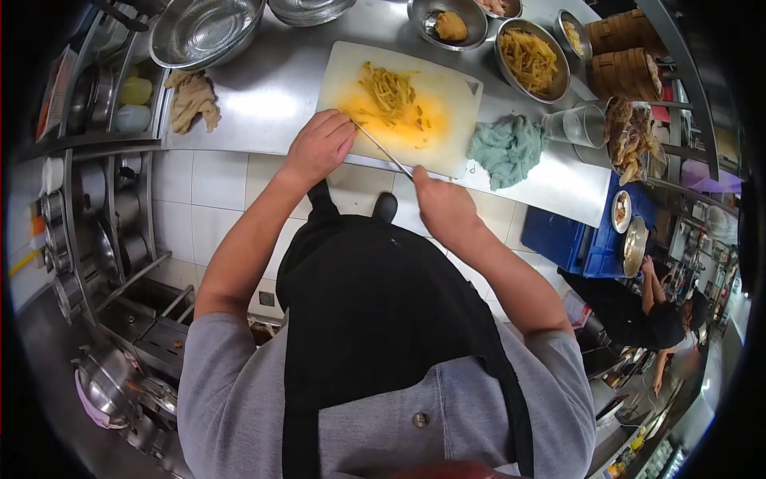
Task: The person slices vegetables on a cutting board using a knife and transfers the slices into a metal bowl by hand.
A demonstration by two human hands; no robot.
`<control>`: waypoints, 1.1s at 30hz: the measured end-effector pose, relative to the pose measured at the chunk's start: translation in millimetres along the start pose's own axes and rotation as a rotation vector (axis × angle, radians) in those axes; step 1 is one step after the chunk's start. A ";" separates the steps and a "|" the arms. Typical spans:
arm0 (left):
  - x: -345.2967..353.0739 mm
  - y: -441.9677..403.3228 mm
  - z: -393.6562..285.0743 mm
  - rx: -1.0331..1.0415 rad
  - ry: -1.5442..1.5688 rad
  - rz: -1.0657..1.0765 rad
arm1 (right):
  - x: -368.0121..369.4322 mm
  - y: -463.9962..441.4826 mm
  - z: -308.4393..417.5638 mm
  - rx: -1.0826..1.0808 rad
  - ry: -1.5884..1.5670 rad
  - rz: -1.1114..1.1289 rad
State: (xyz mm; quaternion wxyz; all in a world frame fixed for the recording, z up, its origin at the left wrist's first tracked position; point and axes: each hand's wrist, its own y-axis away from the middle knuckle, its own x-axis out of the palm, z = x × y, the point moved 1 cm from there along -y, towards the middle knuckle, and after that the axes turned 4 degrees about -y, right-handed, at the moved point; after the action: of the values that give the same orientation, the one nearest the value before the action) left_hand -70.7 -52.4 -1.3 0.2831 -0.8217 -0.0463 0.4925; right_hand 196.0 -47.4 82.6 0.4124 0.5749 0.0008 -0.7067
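A white cutting board [447, 92] with yellow-orange stains lies on the steel counter. On it is a loose pile of yellow-green strips [389, 92], with smaller bits scattered below. My right hand [443, 209] is closed around the handle of a knife [384, 149], whose blade points up and left across the board's near edge. At the board's near left corner, my left hand [321, 145] has its fingers pressed together by the blade's tip; anything under them is hidden.
Steel colanders [206, 32] and a beige cloth [191, 101] are at left. Right of the board lie a green cloth [508, 152], a bowl of yellow strips [533, 61], a clear container [576, 126] and bamboo steamers [622, 76]. Another person [638, 307] works at far right.
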 end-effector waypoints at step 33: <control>-12.2 8.4 6.3 0.005 0.036 0.035 | 3.5 18.8 -4.8 -0.054 0.005 -0.008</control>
State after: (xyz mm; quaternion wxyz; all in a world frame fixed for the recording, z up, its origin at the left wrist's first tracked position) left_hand -83.9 -61.1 1.7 0.2771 -0.8304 -0.0255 0.4827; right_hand 210.9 -59.6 87.1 0.4250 0.5652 0.0230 -0.7067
